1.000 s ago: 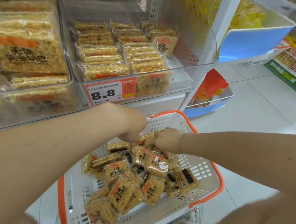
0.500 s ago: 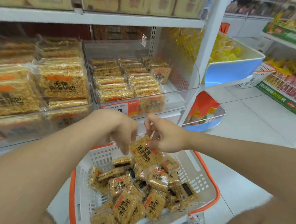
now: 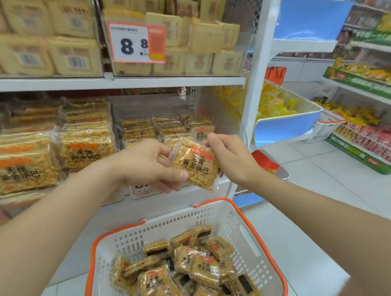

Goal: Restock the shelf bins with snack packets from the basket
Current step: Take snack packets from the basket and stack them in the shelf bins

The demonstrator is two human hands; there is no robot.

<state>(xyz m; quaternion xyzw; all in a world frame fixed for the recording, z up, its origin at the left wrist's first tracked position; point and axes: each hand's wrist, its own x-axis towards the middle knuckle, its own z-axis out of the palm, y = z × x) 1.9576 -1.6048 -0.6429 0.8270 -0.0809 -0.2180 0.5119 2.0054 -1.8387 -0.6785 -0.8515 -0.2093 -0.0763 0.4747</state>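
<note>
The left grip (image 3: 145, 167) and right grip (image 3: 233, 161) both pinch one snack packet (image 3: 194, 166) by its edges. Its slick wrapper could slip at handover and fall past the basket (image 3: 172, 227).

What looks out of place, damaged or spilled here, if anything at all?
Nothing stands out. The left grip and right grip hold one packet, tilted, in front of the bin; its wrapper looks whole. The packets in the basket lie jumbled, some face down, but none lies outside it.

Glossy clear film wraps the rough snack packet (image 3: 194, 168), and the basket (image 3: 217, 217) is matt white plastic (orange-rimmed).
</note>
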